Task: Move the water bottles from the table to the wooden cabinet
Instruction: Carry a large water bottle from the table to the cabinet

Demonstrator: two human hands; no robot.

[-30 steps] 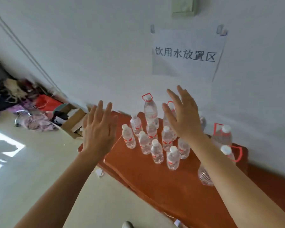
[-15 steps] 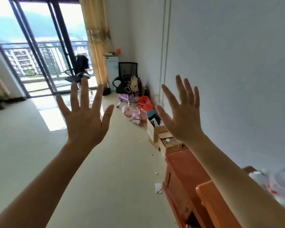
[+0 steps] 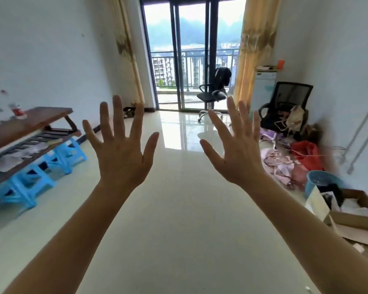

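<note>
Both my hands are raised in front of me over the bare tiled floor, palms away and fingers spread. My left hand [image 3: 121,153] holds nothing, and my right hand [image 3: 237,151] holds nothing. At the far left stands a dark wooden table [image 3: 36,119], blurred, with a small bottle with a red label [image 3: 17,110] on its top. The wooden cabinet with the grouped bottles is out of view.
Blue plastic stools [image 3: 30,179] sit under the table. A glass balcony door [image 3: 191,56] is ahead, with an office chair [image 3: 215,94] before it. Along the right wall are a second chair [image 3: 285,107], heaped clothes, a blue bucket [image 3: 321,181] and open cardboard boxes [image 3: 348,213].
My view has swung left, away from the cabinet and its bottles, to face down the room toward the balcony door. Both hands stay raised, spread and empty.
</note>
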